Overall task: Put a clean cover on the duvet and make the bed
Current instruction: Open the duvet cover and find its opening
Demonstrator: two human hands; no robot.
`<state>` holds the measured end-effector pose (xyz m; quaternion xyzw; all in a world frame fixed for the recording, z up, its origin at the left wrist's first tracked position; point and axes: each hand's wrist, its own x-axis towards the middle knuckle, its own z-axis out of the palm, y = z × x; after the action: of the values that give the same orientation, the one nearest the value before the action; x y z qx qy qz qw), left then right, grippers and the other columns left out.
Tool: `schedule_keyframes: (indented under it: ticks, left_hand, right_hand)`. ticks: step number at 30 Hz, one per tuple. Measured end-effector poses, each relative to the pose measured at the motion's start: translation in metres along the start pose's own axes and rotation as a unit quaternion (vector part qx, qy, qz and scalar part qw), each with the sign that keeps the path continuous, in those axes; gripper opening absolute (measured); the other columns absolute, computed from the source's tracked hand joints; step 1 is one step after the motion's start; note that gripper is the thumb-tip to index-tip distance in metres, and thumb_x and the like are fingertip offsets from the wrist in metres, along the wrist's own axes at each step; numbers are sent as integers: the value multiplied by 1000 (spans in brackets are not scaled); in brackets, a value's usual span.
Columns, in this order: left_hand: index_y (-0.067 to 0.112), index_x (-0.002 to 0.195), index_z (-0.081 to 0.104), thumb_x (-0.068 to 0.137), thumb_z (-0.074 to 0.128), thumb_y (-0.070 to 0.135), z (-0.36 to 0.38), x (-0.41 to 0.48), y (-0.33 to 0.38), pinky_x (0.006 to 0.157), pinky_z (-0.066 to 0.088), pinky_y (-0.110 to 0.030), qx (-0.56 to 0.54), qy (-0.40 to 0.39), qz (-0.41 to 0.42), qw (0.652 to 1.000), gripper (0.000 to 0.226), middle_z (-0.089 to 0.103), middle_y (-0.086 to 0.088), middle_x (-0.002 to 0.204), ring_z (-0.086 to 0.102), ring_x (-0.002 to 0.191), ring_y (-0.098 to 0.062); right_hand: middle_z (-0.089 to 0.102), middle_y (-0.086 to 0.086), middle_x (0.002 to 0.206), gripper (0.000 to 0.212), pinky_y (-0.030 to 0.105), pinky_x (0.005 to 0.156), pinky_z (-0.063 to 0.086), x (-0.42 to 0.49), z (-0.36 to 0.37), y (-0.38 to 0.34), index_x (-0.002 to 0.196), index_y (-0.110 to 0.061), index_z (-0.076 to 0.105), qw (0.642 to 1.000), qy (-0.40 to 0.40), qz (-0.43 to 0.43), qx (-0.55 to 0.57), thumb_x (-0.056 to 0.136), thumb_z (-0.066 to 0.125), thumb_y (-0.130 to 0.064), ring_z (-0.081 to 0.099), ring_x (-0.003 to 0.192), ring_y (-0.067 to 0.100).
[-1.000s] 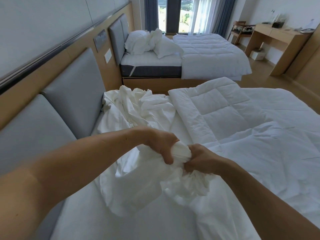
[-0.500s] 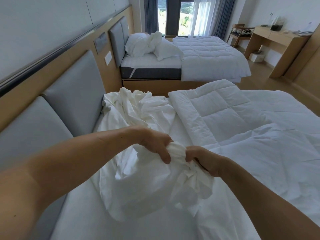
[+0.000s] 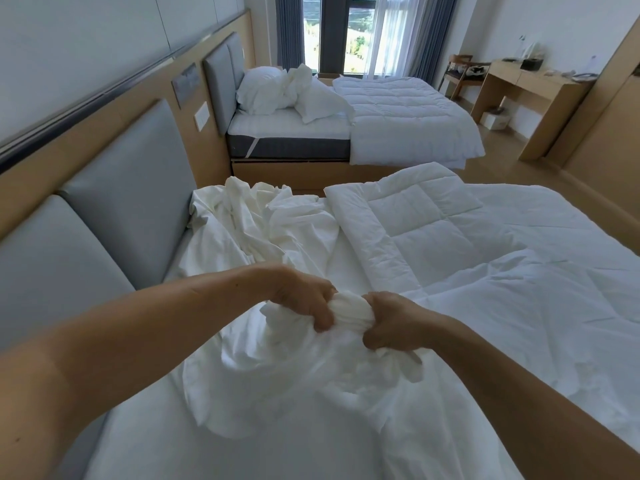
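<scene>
A white duvet cover (image 3: pixel 263 233) lies crumpled across the head end of the near bed, by the grey headboard (image 3: pixel 114 216). My left hand (image 3: pixel 304 299) and my right hand (image 3: pixel 391 323) sit close together and both grip a gathered bunch of that cover above the mattress. The quilted white duvet (image 3: pixel 433 230) is spread over the right part of the bed, its near corner folded back. Loose cover fabric hangs below my hands and drapes over the sheet.
A second bed (image 3: pixel 381 112) with pillows (image 3: pixel 270 88) and a white duvet stands beyond, under the window. A wooden desk (image 3: pixel 530 95) and a chair (image 3: pixel 460 71) are at the far right. Wooden floor runs between the beds and desk.
Both hands have kept their grip on the bunched cover and gathered more fabric between them. The camera has tilted up slightly, showing more of the far bed.
</scene>
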<state>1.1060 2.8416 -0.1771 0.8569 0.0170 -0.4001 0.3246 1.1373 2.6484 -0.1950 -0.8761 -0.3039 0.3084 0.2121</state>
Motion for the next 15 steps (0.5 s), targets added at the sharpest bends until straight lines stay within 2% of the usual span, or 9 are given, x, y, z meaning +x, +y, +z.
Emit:
schedule_keyframes:
  ticks: [3,5,7,9,12,15]
  left_hand:
    - [12,71,66,76,61,-4,1,3,-1,60,55,-28,-27,3,18,999,17,66,-1,66,65,62,-19]
    - [12,73,67,66,63,5,1,4,-1,66,55,-33,-41,13,29,999,11,66,-4,70,65,67,-22]
    - [14,70,66,59,62,10,0,3,1,67,54,-33,-49,13,30,998,12,66,-3,69,65,66,-22]
    - [15,67,66,57,62,11,1,1,3,65,54,-32,-54,7,23,998,11,66,-3,67,64,64,-22]
    - [12,83,66,57,64,16,3,0,8,68,55,-34,-43,10,18,999,27,68,-5,78,66,72,-23]
    - [16,90,67,60,67,21,5,2,9,74,57,-38,-18,17,17,1000,30,70,-4,86,69,80,-23]
  right_hand:
    - [66,-3,89,39,28,71,55,-1,1,7,102,-23,65,995,26,-35,88,68,70,-4,64,80,11]
    - [68,-2,88,42,23,66,54,-2,2,11,102,-19,67,985,43,-49,161,65,68,0,64,77,7]
    - [69,3,85,40,25,65,55,-4,3,11,101,-14,70,973,27,-41,227,66,65,5,66,75,11]
    - [68,6,80,35,28,62,55,-5,4,11,97,-8,71,965,-10,-8,262,63,63,-2,65,71,17]
    - [62,10,77,34,32,61,50,-4,4,10,87,-5,67,959,-43,46,277,54,61,-14,60,66,22]
    - [71,11,83,38,36,68,55,-4,2,8,94,-6,70,957,-70,67,272,61,79,-23,67,72,25]
